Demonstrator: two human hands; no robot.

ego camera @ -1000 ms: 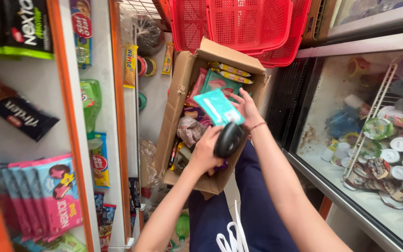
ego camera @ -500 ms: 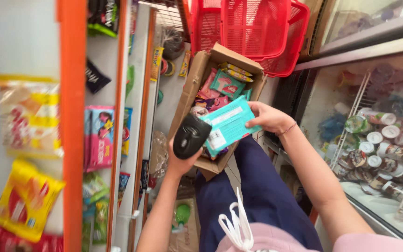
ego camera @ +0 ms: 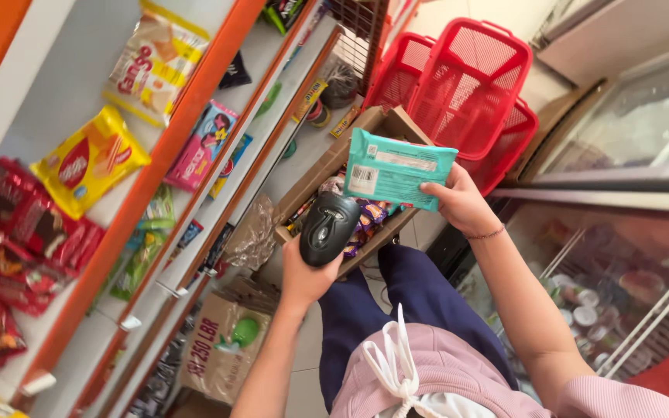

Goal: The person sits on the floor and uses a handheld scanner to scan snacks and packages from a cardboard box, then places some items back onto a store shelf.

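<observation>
My left hand (ego camera: 303,275) grips a black handheld barcode scanner (ego camera: 328,227), its head pointing up toward a teal snack packet. My right hand (ego camera: 462,203) holds that flat teal packet (ego camera: 396,169) by its right edge, with the white label side facing me. Scanner and packet are a short gap apart. Both hover above an open cardboard box (ego camera: 381,128) filled with several colourful snack packets.
Orange-edged shelves (ego camera: 156,174) with snack bags run along the left. Stacked red shopping baskets (ego camera: 470,89) stand behind the box. A glass-topped freezer (ego camera: 621,279) with tubs is on the right. A brown carton (ego camera: 222,344) sits low on the floor by the shelves.
Both hands have risen with the scanner and teal packet, away from the box. The view has tilted toward the shelves.
</observation>
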